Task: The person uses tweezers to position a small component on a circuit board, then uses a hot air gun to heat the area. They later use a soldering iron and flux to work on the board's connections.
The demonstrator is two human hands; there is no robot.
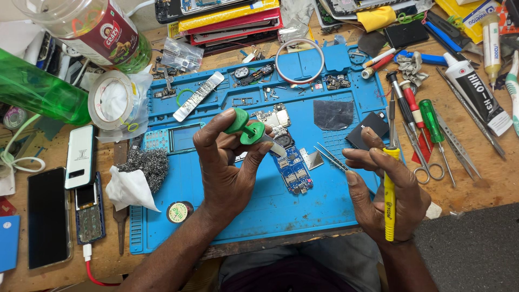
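Note:
My left hand [224,162] grips a small syringe with a green plunger and flange [246,130], its tip angled down toward a blue phone circuit board [292,170] on the blue work mat [259,205]. My right hand [386,186] holds a yellow-handled screwdriver [389,200] upright, its fingers curled just right of the board. Thin metal tweezers [331,157] lie on the mat between the board and my right hand. A second bare circuit board [274,117] rests just behind the syringe.
Screwdrivers [416,111], scissors [427,162] and glue tubes [476,89] lie on the wooden bench at right. A tape roll [111,100], steel wool [146,162], white tissue [128,189], phones [48,216] and green bottles [38,92] crowd the left. Books [227,21] are stacked behind.

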